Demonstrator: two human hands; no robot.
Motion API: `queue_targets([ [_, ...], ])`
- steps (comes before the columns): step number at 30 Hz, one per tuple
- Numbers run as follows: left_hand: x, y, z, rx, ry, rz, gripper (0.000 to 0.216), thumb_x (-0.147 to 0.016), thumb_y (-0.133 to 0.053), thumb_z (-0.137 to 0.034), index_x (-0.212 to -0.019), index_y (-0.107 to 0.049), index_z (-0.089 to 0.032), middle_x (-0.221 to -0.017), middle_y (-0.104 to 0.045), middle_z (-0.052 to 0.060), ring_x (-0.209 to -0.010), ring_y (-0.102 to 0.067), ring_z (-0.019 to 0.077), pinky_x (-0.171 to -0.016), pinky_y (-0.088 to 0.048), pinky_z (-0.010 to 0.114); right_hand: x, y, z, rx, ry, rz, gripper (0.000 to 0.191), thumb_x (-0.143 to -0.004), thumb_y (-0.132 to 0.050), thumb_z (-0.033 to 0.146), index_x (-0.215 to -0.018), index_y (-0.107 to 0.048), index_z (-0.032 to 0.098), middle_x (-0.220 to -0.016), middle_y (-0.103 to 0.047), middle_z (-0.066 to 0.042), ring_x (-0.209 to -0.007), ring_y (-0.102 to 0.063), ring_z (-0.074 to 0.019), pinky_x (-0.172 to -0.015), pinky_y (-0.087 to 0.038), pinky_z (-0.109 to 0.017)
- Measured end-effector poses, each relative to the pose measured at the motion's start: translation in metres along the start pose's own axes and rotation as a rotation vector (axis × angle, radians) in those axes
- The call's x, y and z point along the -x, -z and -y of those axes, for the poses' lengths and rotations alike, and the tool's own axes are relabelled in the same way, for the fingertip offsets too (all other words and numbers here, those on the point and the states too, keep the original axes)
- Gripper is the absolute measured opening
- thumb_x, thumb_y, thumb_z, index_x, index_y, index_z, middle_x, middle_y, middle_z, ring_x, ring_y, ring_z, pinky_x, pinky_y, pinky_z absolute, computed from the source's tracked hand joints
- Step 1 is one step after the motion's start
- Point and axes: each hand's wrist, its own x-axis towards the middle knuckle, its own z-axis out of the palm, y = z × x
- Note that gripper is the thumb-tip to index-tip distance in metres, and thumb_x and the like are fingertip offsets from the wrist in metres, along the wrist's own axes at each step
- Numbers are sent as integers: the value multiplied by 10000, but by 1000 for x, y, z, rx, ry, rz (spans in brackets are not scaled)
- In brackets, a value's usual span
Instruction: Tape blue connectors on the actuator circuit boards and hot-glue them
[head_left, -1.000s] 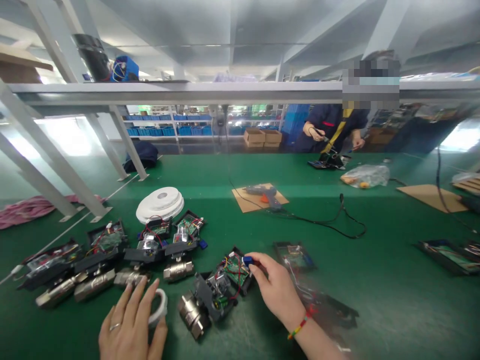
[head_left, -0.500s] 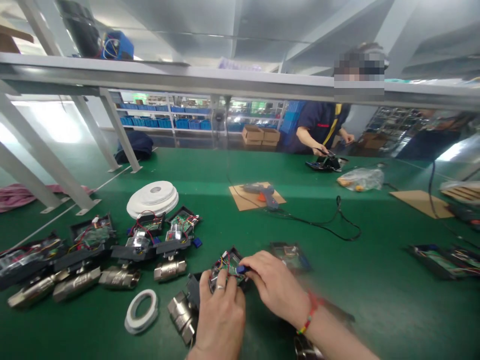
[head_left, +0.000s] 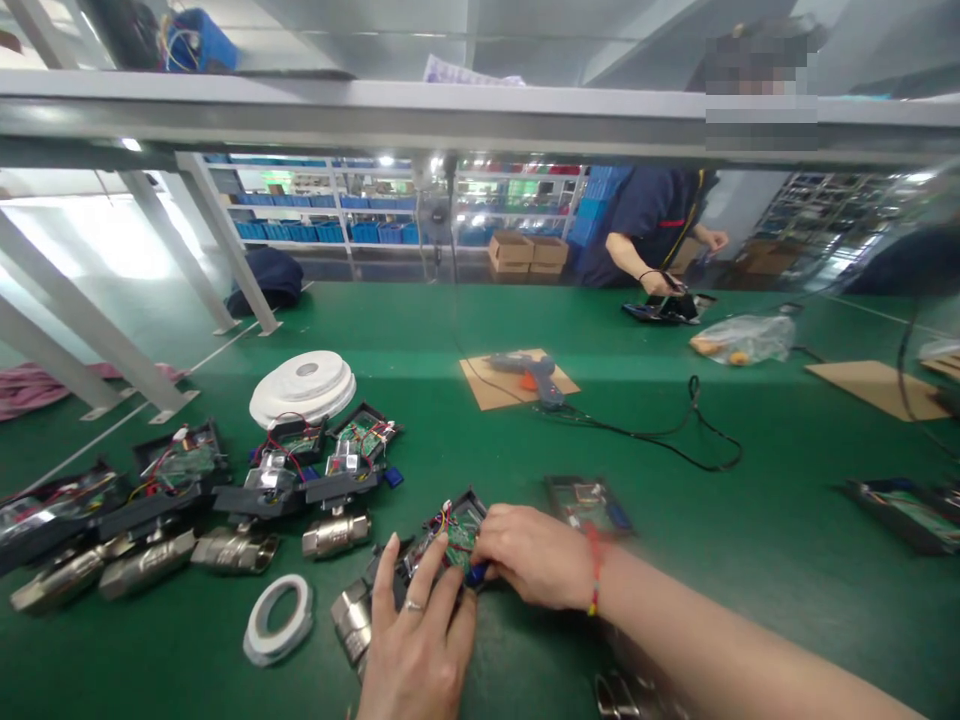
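Observation:
In front of me lies a motorised ball valve with its black housing open, showing a green circuit board (head_left: 459, 548) and thin coloured wires. Its metal valve body (head_left: 351, 622) points toward the lower left, partly covered. My left hand (head_left: 424, 635), a ring on one finger, rests over the near side of the housing with its fingers spread. At the board's right edge my right hand (head_left: 536, 555) pinches a small blue block (head_left: 475, 575), mostly hidden by the fingertips. Behind the right wrist sits another open black housing (head_left: 589, 503) with a blue part inside.
Several similar open valves (head_left: 337, 535) line the left. A roll of white tape (head_left: 279, 620) and a stack of white reels (head_left: 304, 388) are nearby. A glue gun (head_left: 536, 375) rests on cardboard, its black cable trailing right. Across the bench a co-worker's hand (head_left: 660, 283) holds a dark part.
My right hand has brought the blue block down and nearer to the board's lower right edge. The fingers of my left hand have spread and straightened over the housing. The view has shifted slightly.

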Motion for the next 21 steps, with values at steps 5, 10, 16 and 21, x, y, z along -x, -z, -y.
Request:
queue_targets([
  [5, -1, -1, 2, -21, -35, -10, 368, -1005, -371, -236, -876, -715, -211, -994, -722, 29, -1274, -512, 253, -1237, -105, 563, -5, -4, -7, -6, 71, 65, 137, -871, -654, 118, -926, -774, 155, -868, -771, -69, -855, -683, -200, -775, -459, -298],
  [10, -4, 0, 2, -44, -39, -16, 352, -1003, -390, -218, -851, -706, -197, -973, -720, 19, -1266, -510, 250, -1237, -109, 561, -3, -8, -9, -21, 126, 84, 196, -937, -565, 147, -977, -756, 153, -876, -756, -71, -859, -653, -188, -782, -447, -299],
  [16, -6, -1, 2, -112, -49, 24, 340, -1002, -379, -244, -932, -710, -214, -940, -710, 8, -1196, -530, 253, -1234, -85, 588, 4, -18, -13, -68, 116, -7, 227, -969, -525, 214, -975, -751, 192, -923, -693, -70, -907, -589, -193, -809, -446, -297],
  [21, -8, 2, 4, -183, -77, 182, 312, -988, -391, -282, -937, -697, -251, -972, -690, 6, -1180, -521, 265, -1213, -8, 665, 5, -16, -16, -168, 80, 8, 207, -951, -571, 206, -1093, -717, 172, -941, -696, -74, -917, -600, -193, -820, -457, -285],
])
